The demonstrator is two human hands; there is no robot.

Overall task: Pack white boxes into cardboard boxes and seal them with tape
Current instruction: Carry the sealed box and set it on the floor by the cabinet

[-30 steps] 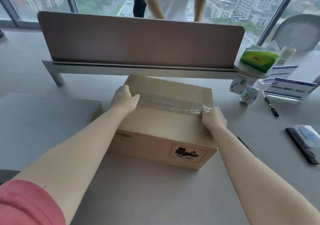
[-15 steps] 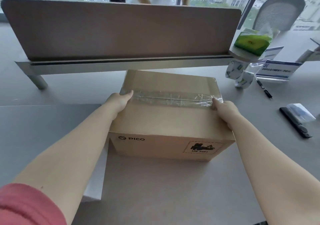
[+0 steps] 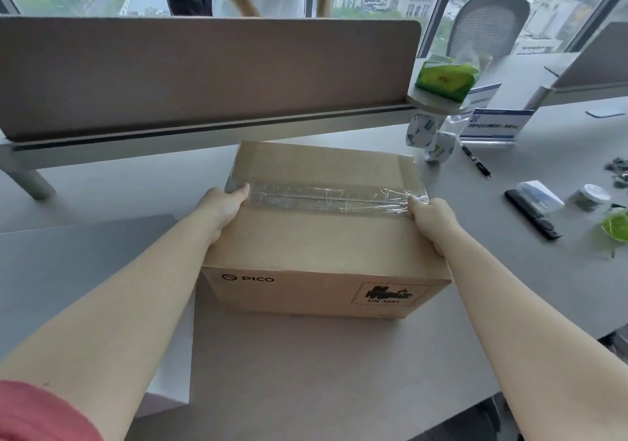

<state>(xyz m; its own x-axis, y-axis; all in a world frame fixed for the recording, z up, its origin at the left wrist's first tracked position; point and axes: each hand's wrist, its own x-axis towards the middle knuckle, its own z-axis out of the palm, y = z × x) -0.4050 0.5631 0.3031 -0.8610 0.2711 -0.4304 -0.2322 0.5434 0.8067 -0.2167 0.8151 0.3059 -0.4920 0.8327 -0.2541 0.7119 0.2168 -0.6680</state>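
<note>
We've got one cardboard box (image 3: 323, 233) closed, sitting on the grey desk (image 3: 306, 355) just in front of the brown divider panel (image 3: 204, 73). Plain brown corrugated, top flaps shut, "PICO" logo and a "UN 3481" hazard label printed on the near face. A strip of clear tape (image 3: 326, 196) runs along the centre seam, wrinkled and shiny, both ends folding over the side edges.

Our left hand (image 3: 222, 204) is on the left end of the seam, fingers curled over the top edge and pressing the tape end. Our right hand (image 3: 431, 218) is at the right end, fingers curled onto the tape at the corner. Both grip the box sides.

To the right on the desk: a black pen (image 3: 475, 165), a green tissue pack (image 3: 445, 78), a blue-white sign (image 3: 492, 124).
</note>
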